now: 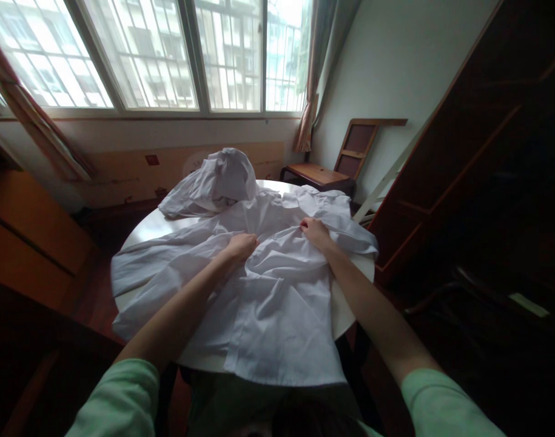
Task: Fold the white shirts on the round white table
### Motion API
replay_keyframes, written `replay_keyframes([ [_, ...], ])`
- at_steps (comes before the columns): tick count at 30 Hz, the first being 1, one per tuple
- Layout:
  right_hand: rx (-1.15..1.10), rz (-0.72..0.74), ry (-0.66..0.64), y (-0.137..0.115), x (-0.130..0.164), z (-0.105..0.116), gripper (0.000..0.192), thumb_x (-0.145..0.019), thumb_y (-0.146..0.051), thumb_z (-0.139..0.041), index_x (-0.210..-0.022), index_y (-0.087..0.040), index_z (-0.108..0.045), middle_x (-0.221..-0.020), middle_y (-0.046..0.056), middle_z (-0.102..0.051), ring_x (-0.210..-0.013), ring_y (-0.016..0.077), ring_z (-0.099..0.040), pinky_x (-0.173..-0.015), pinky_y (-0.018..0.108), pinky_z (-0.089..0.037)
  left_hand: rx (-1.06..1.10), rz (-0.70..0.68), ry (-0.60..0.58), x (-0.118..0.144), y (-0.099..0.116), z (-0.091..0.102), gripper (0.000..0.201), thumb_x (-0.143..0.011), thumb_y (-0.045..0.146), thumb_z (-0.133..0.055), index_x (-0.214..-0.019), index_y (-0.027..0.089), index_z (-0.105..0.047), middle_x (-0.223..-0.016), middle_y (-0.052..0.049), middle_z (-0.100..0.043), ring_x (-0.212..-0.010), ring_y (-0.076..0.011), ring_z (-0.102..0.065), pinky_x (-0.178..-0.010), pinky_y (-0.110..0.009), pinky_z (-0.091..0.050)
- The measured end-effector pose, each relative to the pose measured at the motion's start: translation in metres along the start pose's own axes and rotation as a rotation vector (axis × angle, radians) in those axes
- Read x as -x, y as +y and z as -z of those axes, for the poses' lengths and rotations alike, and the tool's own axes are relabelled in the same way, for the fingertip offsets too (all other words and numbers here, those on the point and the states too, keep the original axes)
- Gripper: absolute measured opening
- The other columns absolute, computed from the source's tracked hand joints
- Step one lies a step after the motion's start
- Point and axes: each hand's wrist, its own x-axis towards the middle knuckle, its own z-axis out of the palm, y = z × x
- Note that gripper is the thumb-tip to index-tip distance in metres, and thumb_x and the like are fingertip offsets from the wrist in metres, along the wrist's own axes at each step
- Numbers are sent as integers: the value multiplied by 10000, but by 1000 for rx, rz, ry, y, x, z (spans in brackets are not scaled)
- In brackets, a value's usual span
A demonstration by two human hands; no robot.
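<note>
A white garment with long sleeves, which looks like a coat or shirt, lies spread over a round white table. Its lower edge hangs over the near rim, and folds run across its middle. My left hand is closed on the cloth near the centre. Farther right, my right hand pinches the fabric below the collar area. Both hands' fingertips are partly hidden by the cloth and knuckles. Behind the garment, a bunched heap of white cloth sits at the table's far left.
A wooden chair stands by the wall behind the table. Barred windows with curtains line the far side. An orange-brown cabinet is at left, and a dark wooden door or panel leans at right.
</note>
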Motion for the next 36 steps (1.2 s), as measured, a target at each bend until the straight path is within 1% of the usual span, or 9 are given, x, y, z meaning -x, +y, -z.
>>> replay_keyframes([
  [6, -128, 207, -469, 3, 10, 23, 118, -708, -140, -564, -683, -162, -677, -574, -3, -610, -477, 102, -487, -483, 216, -324, -94, -103, -307, 21, -16, 26, 247, -547, 115, -594, -344, 191, -475, -342, 28, -403, -369, -97, -355, -491, -222, -329],
  [8, -143, 257, -520, -5, 9, 29, 129, -709, -134, -562, -682, -169, -683, -535, -14, -590, -465, 100, -482, -488, 212, -330, -149, -111, -347, 25, -15, 35, 240, -501, 98, -613, -331, 190, -470, -326, 35, -375, -365, -94, -338, -481, -223, -317],
  [11, -132, 277, -335, -23, 3, 29, 165, -768, -156, -531, -772, -169, -696, -601, 11, -627, -552, 121, -541, -550, 209, -362, -198, -173, -171, 17, 2, 41, 163, -541, 126, -634, -423, 185, -539, -421, 7, -467, -459, -132, -449, -540, -238, -350],
  [14, -6, 303, -162, -41, -4, 18, 198, -817, -238, -519, -815, -155, -699, -731, 72, -668, -687, 169, -593, -613, 229, -384, -167, -219, -2, -4, 24, 30, 123, -682, 163, -566, -563, 172, -593, -585, -52, -574, -621, -184, -552, -631, -259, -388],
  [19, 156, 223, -302, -50, -12, -5, 377, -704, -520, -623, -773, -159, -710, -810, 131, -677, -801, 259, -625, -628, 269, -423, -104, -154, 82, -38, 31, -10, 99, -759, 234, -571, -815, 158, -597, -804, -105, -636, -775, -219, -597, -697, -273, -417],
  [22, 155, 162, -333, -47, -14, -12, 304, -668, -453, -656, -754, -166, -710, -820, 133, -685, -803, 266, -631, -630, 278, -433, -103, -75, 98, -44, 21, -28, 194, -769, 283, -589, -897, 140, -563, -895, -132, -632, -847, -234, -598, -723, -285, -421],
  [26, 114, 119, -210, -42, -14, -17, 185, -684, -314, -629, -745, -155, -701, -853, 133, -690, -832, 254, -630, -658, 272, -438, -64, -54, 152, -44, 10, -38, 137, -786, 251, -575, -857, 135, -562, -921, -135, -624, -868, -221, -585, -765, -293, -418],
  [32, -373, -83, -119, -31, -23, -24, 185, -782, -231, -484, -723, -148, -638, -606, 40, -617, -605, 149, -599, -581, 229, -447, 106, -74, 243, -47, 8, -43, 46, -738, 183, -586, -714, 153, -561, -785, -65, -609, -768, -179, -552, -759, -292, -421],
  [36, -735, -147, 14, -27, -34, -34, 170, -818, -238, -443, -829, -174, -601, -612, 3, -584, -587, 125, -572, -555, 214, -464, 309, -132, 305, -47, 8, -44, 64, -713, 123, -559, -661, 159, -547, -688, -14, -579, -692, -140, -529, -709, -252, -416],
])
